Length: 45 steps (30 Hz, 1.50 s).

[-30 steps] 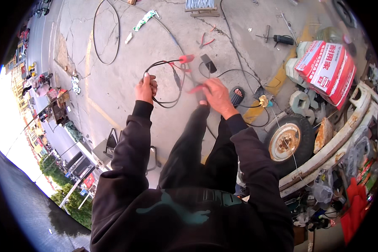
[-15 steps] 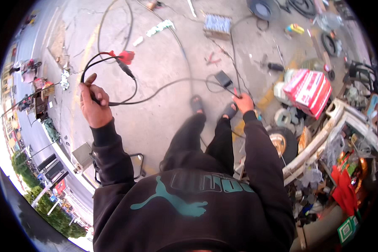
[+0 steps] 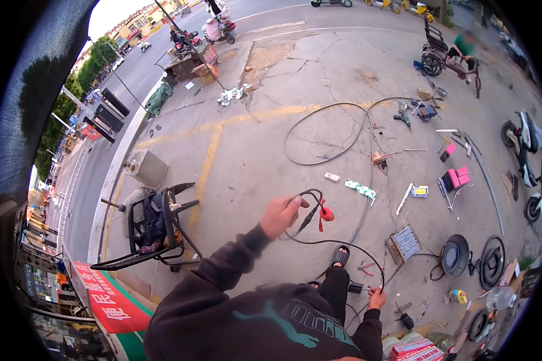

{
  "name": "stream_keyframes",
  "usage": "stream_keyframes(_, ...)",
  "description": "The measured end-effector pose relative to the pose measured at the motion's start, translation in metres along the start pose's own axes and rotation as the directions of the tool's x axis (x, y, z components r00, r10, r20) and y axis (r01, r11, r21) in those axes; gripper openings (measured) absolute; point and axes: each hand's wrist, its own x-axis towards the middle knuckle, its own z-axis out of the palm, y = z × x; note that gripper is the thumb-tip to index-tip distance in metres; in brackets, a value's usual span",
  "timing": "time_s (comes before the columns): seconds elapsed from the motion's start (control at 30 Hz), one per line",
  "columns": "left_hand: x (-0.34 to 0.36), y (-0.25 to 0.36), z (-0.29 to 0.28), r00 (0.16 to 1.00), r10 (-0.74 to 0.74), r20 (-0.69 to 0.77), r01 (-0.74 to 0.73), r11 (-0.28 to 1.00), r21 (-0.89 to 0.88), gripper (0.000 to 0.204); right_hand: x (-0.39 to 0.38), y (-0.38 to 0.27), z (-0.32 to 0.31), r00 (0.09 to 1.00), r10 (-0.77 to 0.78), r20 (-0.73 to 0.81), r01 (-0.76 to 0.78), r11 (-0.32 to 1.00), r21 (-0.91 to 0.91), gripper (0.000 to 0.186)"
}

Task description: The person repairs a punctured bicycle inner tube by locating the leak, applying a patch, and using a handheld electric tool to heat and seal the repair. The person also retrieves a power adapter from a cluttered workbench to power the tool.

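My left hand (image 3: 285, 215) is closed around a looped black cable (image 3: 352, 243) out in front of my body. From the loop hangs a red clip-like end (image 3: 326, 214), with a dark inline connector beside it. The cable arcs right to my right hand (image 3: 376, 298), whose fingers pinch it low near my legs. Just left of that hand is a small black adapter box (image 3: 356, 287); I cannot tell whether it hangs or rests on something. Red-handled pliers (image 3: 365, 269) lie on the ground near my sandalled foot.
A metal-framed chair (image 3: 183, 231) with dark cloth stands left. Ahead, a long hose (image 3: 292, 157) loops over the concrete. Right lie a finned metal block (image 3: 406, 243), a round basin (image 3: 454, 255), tyres and tools. A person (image 3: 464, 48) sits on a three-wheeler far right.
My view has swung left and up, bringing the chair, street and far pavement into sight. Both hands still hold the cable, its red end still hanging by the left hand.
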Motion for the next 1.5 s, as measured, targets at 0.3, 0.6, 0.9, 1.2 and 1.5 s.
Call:
stream_keyframes(0.3,0.128,-0.095,-0.003,0.924,-0.337,-0.181,0.350,0.936,0.042,0.048,0.135,-0.125,0.070,1.000,0.006,0.018,-0.005,0.997,-0.081,0.046)
stream_keyframes(0.6,0.267,-0.045,-0.016,0.900,-0.246,-0.361,0.371,0.866,0.335,0.048,0.261,-0.217,0.134,0.991,-0.003,0.134,0.093,0.730,-0.677,0.041)
stream_keyframes(0.9,0.514,0.010,0.006,0.974,0.195,-0.113,-0.099,0.819,0.565,0.040,0.347,-0.244,0.213,0.972,0.218,0.090,-0.103,0.735,-0.670,0.037)
stream_keyframes(1.2,0.726,0.039,0.105,0.961,-0.040,0.275,-0.001,0.989,0.147,0.044,0.428,-0.482,0.423,0.813,-0.349,0.467,0.429,0.901,-0.073,0.058)
stream_keyframes(1.5,0.898,0.072,0.164,0.896,-0.022,0.443,-0.019,0.996,0.088,0.053,0.518,-0.685,0.507,0.868,-0.473,0.152,0.496,0.843,-0.208,0.031)
